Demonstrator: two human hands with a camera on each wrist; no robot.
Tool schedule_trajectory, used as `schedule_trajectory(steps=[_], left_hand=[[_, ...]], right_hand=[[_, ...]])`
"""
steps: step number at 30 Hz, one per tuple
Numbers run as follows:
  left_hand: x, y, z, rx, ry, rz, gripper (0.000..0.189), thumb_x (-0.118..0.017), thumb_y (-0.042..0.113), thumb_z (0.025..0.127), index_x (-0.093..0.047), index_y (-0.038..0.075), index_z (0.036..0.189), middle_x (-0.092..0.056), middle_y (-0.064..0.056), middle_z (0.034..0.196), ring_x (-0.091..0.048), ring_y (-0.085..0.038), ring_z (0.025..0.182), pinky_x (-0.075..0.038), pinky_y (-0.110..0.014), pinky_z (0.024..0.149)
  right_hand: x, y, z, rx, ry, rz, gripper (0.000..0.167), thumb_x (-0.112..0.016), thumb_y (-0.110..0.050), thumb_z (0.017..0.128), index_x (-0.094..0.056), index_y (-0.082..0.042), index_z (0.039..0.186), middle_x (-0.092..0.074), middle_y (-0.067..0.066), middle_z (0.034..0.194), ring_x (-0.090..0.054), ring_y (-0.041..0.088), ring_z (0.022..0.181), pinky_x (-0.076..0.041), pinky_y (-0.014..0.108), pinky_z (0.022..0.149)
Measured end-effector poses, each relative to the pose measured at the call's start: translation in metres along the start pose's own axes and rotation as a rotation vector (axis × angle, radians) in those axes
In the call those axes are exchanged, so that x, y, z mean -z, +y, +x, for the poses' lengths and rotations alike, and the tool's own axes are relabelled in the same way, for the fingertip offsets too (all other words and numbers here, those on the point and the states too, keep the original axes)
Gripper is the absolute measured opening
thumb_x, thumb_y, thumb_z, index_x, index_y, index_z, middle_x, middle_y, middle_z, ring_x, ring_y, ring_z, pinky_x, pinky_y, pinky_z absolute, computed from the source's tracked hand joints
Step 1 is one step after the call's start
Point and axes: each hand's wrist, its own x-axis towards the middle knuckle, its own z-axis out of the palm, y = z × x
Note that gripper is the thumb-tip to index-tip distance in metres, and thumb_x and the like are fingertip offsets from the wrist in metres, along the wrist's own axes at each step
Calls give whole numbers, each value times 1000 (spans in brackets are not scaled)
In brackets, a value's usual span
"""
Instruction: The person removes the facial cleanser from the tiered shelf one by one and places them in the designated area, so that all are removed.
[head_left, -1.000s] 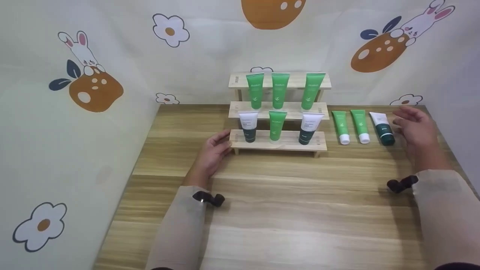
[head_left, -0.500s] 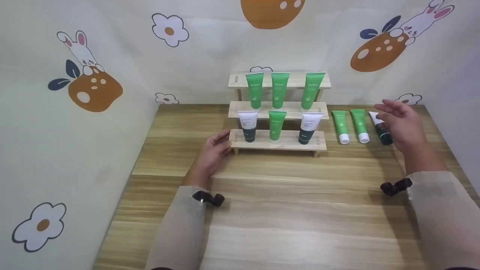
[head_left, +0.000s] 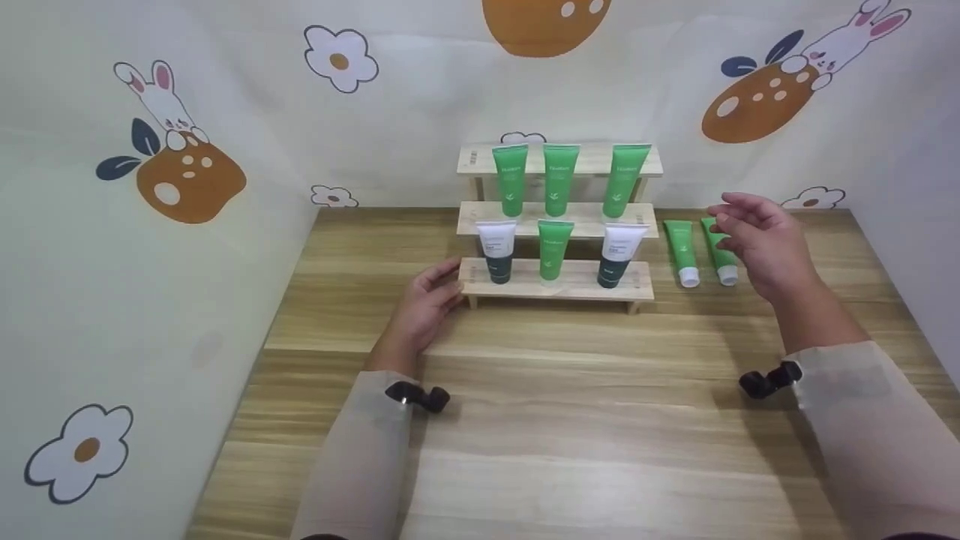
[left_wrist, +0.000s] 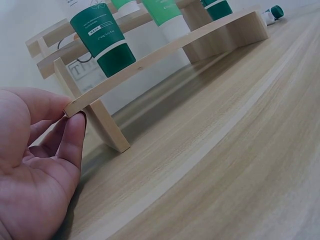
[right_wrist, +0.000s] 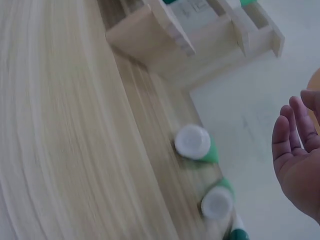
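My left hand [head_left: 422,311] pinches the left end of the bottom step of a three-step wooden display rack [head_left: 525,289]; the left wrist view has thumb and fingers at that wooden corner [left_wrist: 74,107]. Over the loose tubes, right of the rack, my right hand [head_left: 769,251] hovers with nothing in it, fingers loosely bent. It partly covers one green squeeze tube [head_left: 726,262]; another green tube [head_left: 681,251] lies beside that one, nearer the rack. Hidden by this hand in the head view, a white-and-dark-green tube shows its cap [right_wrist: 239,234] at the right wrist view's bottom edge.
On the middle step stand several green tubes [head_left: 556,180]. The bottom step bears a white-and-dark-green tube [head_left: 496,251] at left, a green tube [head_left: 553,251] in the centre and another white-and-dark-green tube [head_left: 621,255] at right. A patterned cloth wall [head_left: 420,135] encloses the wooden table [head_left: 570,420].
My right hand has moved left, from beside the white-and-dark-green tube to over the green tube next to it. The left hand and the rack have stayed put.
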Motion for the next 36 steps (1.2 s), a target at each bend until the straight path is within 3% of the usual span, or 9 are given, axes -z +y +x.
schedule_trajectory(steps=[15,32,36], left_hand=[[-1,1,-1,-1,0,8,54,-60,-5,102,-52,3,155,-52,-12,160,-64,-14,116,-59,-23,93],[-1,1,0,3,7,3,53,-60,-5,102,-54,3,154,-55,-14,155,-64,-17,117,-59,-24,94],[-1,0,0,5,14,-4,52,-61,-5,101,-55,4,153,-56,-14,155,-65,-16,114,-59,-24,93]], right_hand=[[-47,-12,-4,20,-51,-70,41,-80,-22,96,-68,-12,134,-77,0,117,-71,18,104,-63,22,78],[-89,-29,8,116,-85,16,43,-83,-16,94,-68,-10,134,-75,6,116,-71,20,100,-63,23,80],[-96,-33,13,121,-77,4,47,-84,-17,93,-67,-11,136,-73,7,121,-70,22,109,-62,24,80]])
